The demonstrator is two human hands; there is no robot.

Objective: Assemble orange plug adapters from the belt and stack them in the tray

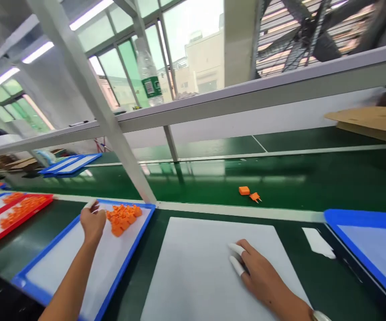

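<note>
My left hand [93, 220] hangs over the far left part of a blue-rimmed tray [130, 265], white finger cots on its fingertips. Its fingers are bent together, and what they hold, if anything, is hidden. Just right of it, a heap of small orange plastic pieces [123, 217] lies in the tray. My right hand [258, 274] is over a white board [206, 267], touching or close to it. Two of its fingers wear white cots and stretch out toward the left, apart, with nothing between them.
On the green belt beyond the ledge sit an orange block [244, 191] and an orange plug-like piece [255, 197]. A red tray [42, 207] of orange pieces is at left, another blue tray [356, 217] at right. A slanted metal post [112, 120] rises behind my left hand.
</note>
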